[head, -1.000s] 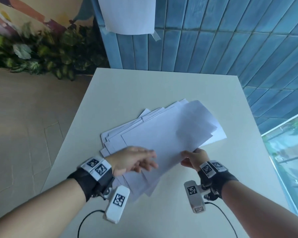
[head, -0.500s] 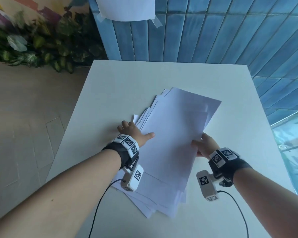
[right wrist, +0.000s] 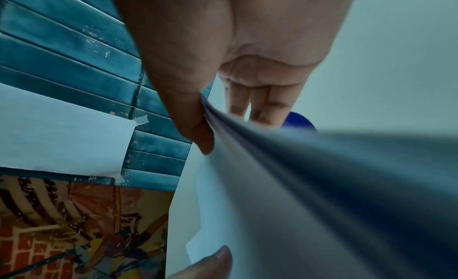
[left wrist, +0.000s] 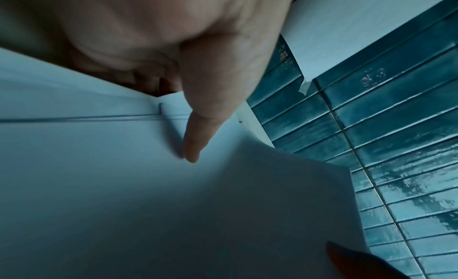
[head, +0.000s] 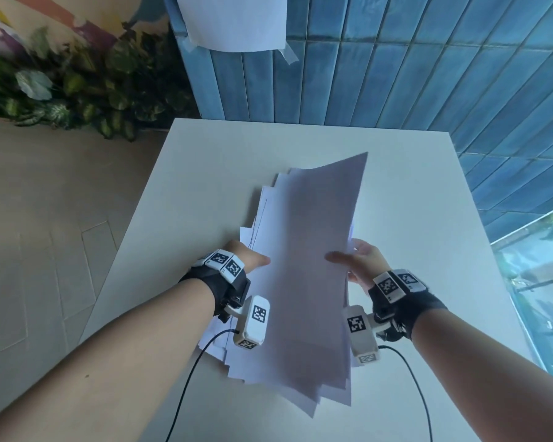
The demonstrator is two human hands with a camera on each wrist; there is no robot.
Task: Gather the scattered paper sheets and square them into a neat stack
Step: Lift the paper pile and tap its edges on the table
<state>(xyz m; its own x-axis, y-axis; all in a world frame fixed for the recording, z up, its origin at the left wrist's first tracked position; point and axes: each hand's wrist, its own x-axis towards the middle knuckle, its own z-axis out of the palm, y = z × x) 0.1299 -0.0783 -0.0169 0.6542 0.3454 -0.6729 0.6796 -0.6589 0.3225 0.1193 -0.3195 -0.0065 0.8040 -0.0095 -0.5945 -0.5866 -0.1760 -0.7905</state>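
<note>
A loose stack of white paper sheets [head: 313,269] is lifted off the white table [head: 205,173], its edges staggered at both ends. My left hand [head: 249,260] holds its left long edge, thumb on top [left wrist: 195,138] and the other fingers hidden under the sheets. My right hand [head: 355,260] grips the right long edge, with the thumb [right wrist: 198,134] on the top sheet [right wrist: 272,205] and the fingers [right wrist: 257,105] beneath. The stack tilts, its far end raised.
The table stands against a blue tiled wall [head: 428,74] with a white sheet taped to it [head: 233,20]. Leafy plants [head: 77,81] line the floor at the back left. A glass panel [head: 540,282] lies to the right of the table.
The sheets lay spread flat on the table under both hands. Now both hands have closed in on the long edges and lifted the gathered stack, which is narrower and tilted up.
</note>
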